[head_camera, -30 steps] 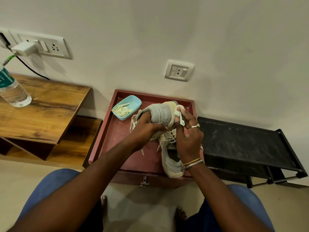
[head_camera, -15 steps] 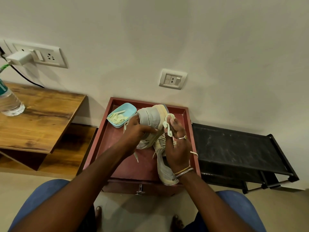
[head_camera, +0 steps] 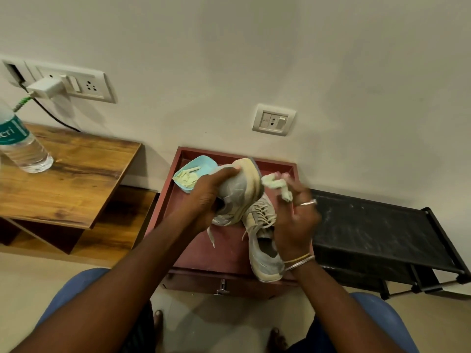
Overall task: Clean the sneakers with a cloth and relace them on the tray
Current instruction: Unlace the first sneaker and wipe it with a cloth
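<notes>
My left hand (head_camera: 204,200) grips a grey sneaker (head_camera: 238,189) and holds it tilted above the dark red tray (head_camera: 193,240), its pale sole edge turned to the right. My right hand (head_camera: 295,220) pinches a small pale cloth (head_camera: 276,186) just right of that sole; the hand is blurred. A second grey sneaker (head_camera: 262,250) lies flat on the tray with its laces in, partly hidden by my right hand. A loose lace end hangs below the held sneaker.
A light blue dish (head_camera: 196,171) with pale strips sits at the tray's far left corner. A wooden side table (head_camera: 76,179) with a water bottle (head_camera: 23,146) stands to the left, a black rack (head_camera: 377,233) to the right. The wall is close behind.
My right hand with the cloth has come off the sole edge and moved a little to the right. My left hand keeps its grip on the raised sneaker. The camera view has shifted slightly.
</notes>
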